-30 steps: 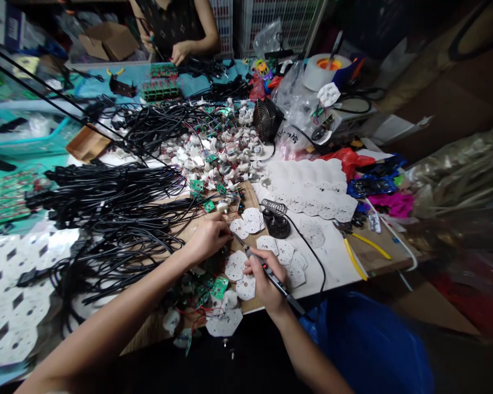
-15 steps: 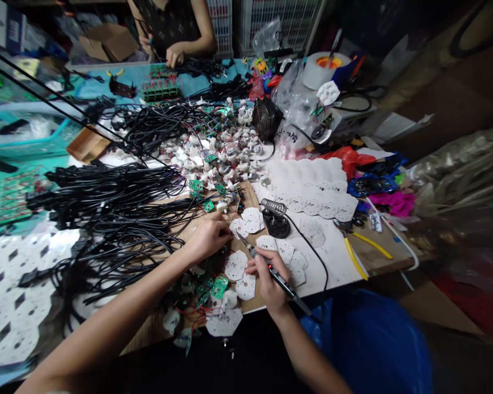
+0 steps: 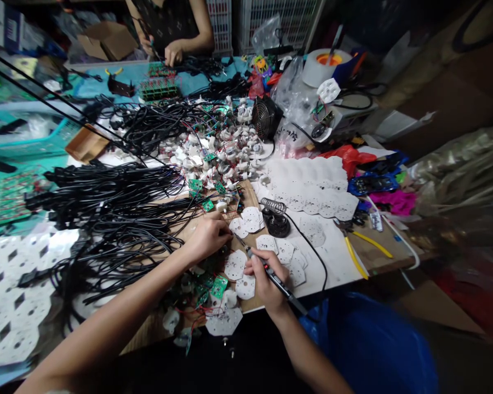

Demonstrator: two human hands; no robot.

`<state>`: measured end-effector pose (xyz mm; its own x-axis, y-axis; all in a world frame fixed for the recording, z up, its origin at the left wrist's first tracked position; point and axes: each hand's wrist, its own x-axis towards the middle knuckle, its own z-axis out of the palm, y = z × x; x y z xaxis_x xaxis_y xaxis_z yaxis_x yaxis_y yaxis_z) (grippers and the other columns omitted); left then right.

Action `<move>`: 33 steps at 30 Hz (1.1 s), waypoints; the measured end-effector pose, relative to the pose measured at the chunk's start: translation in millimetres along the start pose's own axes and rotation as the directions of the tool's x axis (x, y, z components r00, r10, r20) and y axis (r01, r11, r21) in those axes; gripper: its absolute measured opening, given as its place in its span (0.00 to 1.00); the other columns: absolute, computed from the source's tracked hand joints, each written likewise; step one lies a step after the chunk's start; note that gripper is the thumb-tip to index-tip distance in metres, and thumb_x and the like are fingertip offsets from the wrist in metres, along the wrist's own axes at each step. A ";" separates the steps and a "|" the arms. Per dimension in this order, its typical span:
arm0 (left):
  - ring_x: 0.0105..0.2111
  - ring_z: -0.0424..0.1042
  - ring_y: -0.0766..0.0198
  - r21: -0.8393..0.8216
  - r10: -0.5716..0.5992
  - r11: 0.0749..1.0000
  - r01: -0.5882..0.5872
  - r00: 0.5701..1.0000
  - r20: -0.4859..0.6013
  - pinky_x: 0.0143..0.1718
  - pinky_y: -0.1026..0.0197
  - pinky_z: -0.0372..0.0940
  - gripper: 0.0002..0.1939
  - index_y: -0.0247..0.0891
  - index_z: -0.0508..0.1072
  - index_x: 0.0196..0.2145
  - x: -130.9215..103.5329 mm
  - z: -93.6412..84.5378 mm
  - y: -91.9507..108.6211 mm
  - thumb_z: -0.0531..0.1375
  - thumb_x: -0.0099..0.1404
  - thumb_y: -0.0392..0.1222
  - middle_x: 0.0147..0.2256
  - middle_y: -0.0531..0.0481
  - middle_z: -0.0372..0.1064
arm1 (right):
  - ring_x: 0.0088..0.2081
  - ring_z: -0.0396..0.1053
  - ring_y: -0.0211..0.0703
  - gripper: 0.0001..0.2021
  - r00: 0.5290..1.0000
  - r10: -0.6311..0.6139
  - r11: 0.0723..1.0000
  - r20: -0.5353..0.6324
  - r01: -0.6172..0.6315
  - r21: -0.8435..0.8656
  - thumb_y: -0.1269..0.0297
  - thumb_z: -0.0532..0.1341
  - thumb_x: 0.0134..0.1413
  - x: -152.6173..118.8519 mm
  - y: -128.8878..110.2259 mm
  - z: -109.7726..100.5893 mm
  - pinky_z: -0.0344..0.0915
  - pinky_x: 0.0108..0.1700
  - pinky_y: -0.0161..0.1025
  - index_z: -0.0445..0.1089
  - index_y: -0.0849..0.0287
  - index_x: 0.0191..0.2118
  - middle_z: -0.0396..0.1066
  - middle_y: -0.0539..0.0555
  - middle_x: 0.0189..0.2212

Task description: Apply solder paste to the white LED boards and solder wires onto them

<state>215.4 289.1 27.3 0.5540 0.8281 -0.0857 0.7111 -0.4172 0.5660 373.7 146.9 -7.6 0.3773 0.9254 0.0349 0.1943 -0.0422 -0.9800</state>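
My right hand (image 3: pixel 270 278) is closed around a soldering iron (image 3: pixel 280 284) like a pen, its tip pointing up and left toward my left hand (image 3: pixel 211 236). The left hand's fingers are pinched together at the edge of the white octagonal boards; what they hold, if anything, is hidden. Beside the fingers lie white boards (image 3: pixel 251 219), and more white boards (image 3: pixel 235 265) rest between the two hands. A coiled iron stand (image 3: pixel 276 219) stands just beyond my right hand. Below the left wrist sit green circuit boards (image 3: pixel 219 287) with red wires.
Bundles of black cables (image 3: pixel 119 191) cover the left side. A heap of white parts (image 3: pixel 217 153) and a small fan (image 3: pixel 266 117) lie farther back. Yellow-handled pliers (image 3: pixel 355 254) are at the right edge, above a blue bin (image 3: pixel 378 339). Another person (image 3: pixel 168 33) works across the table.
The soldering iron's tip has shifted slightly left and down, nearer my left fingertips. My left hand stays in place.
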 end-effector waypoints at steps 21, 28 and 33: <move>0.31 0.73 0.62 0.063 -0.079 0.995 0.076 0.996 0.048 0.33 0.63 0.64 0.04 0.39 0.77 0.30 0.3 -6.5 1.9 0.63 0.54 0.33 0.30 0.51 0.75 | 0.21 0.76 0.38 0.13 0.996 0.051 0.977 -0.078 -0.034 0.209 0.55 0.58 0.65 2.1 2.3 0.1 0.73 0.26 0.33 0.73 0.59 0.44 0.76 0.49 0.24; 0.30 0.76 0.64 -0.186 -0.032 0.980 0.072 0.977 0.209 0.32 0.66 0.65 0.05 0.41 0.79 0.33 -11.4 -12.7 -4.6 0.63 0.58 0.39 0.30 0.54 0.79 | 0.21 0.75 0.39 0.12 0.989 0.017 0.984 -0.147 0.009 0.178 0.56 0.59 0.65 -2.2 -6.7 -20.4 0.73 0.26 0.35 0.73 0.59 0.43 0.76 0.49 0.25; 0.29 0.76 0.66 -0.187 0.131 0.979 -0.083 0.956 0.263 0.32 0.67 0.64 0.07 0.40 0.79 0.35 -20.5 -13.2 -2.4 0.60 0.62 0.39 0.31 0.53 0.79 | 0.22 0.76 0.39 0.12 0.952 -0.047 0.999 -0.302 0.053 0.013 0.57 0.60 0.64 4.7 -2.2 -49.1 0.73 0.28 0.35 0.74 0.60 0.45 0.77 0.50 0.26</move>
<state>196.6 278.1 38.6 0.7365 0.6386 -0.2233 0.5692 -0.4065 0.7147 419.4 132.8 4.3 0.6239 0.7691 0.1383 0.2024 0.0119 -0.9792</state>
